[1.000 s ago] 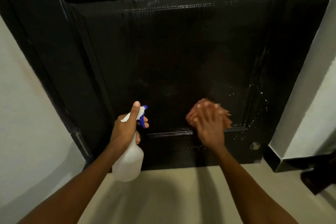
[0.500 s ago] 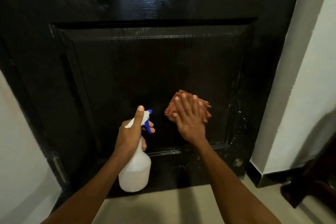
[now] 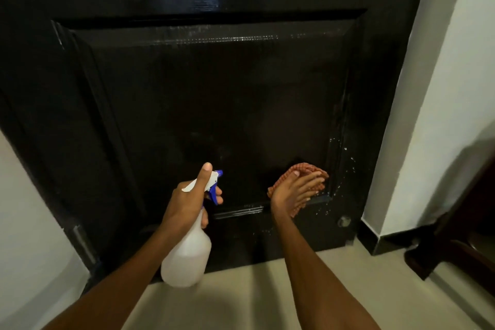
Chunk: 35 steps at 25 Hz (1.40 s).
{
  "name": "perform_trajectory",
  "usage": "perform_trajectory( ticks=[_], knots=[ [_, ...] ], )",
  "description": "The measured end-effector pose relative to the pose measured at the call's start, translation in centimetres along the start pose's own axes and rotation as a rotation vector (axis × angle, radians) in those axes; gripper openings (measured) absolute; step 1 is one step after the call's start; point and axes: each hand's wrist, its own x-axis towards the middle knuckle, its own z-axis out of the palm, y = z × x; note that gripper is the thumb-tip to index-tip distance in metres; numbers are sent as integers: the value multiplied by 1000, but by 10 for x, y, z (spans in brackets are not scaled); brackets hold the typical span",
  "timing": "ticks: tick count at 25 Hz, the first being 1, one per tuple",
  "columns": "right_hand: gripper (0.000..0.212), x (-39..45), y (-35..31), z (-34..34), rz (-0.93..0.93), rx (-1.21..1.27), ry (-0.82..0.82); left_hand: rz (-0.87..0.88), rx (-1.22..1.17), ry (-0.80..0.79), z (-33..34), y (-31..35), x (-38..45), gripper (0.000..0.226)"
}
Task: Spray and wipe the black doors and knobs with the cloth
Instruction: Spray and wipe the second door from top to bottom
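Note:
The black door [image 3: 214, 104] fills the view, its recessed lower panel glossy and wet. My right hand [image 3: 294, 191] presses an orange-red cloth [image 3: 302, 170] flat against the panel's lower right corner, where white droplets speckle the frame. My left hand [image 3: 187, 203] grips the neck of a white spray bottle [image 3: 187, 257] with a blue trigger and nozzle [image 3: 215, 187], held upright in front of the door's lower part, thumb raised along the head. No knob is in sight.
White walls flank the door on the left [image 3: 29, 222] and right [image 3: 439, 104]. A small metal fitting [image 3: 344, 221] sits near the door's bottom right. Dark wooden furniture [image 3: 460, 238] stands on the beige floor [image 3: 241, 300] at right.
My right hand has slid the cloth from the panel's lower middle down to the right, into the bottom right corner. My left hand and the bottle stay nearly in place.

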Motion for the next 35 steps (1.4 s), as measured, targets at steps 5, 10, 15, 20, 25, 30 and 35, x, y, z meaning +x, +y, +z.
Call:
perform_trajectory(
  ticks=[5,10,15,20,25,30,35],
  knots=[
    [70,-117,55,67,-594,-371,-259,-36,-69,25,-33,-33,2,79],
    [61,-106,130,71,-1341,-762,-548,-208,-27,103,-39,-73,-1,73],
    [60,-41,162,12,-937,-820,-291,-228,-87,42,-17,-88,2,79],
    [67,19,108,1,-6,-235,103,-234,-19,-43,6,-95,9,75],
    [64,-42,94,39,-95,-93,-9,-208,-11,-50,-7,-101,-4,78],
    [70,-148,96,88,-152,-241,-242,-161,30,-26,-30,-107,-22,73],
    [73,-128,80,75,8,-223,-215,-142,44,-41,-20,-100,-22,78]
  ],
)
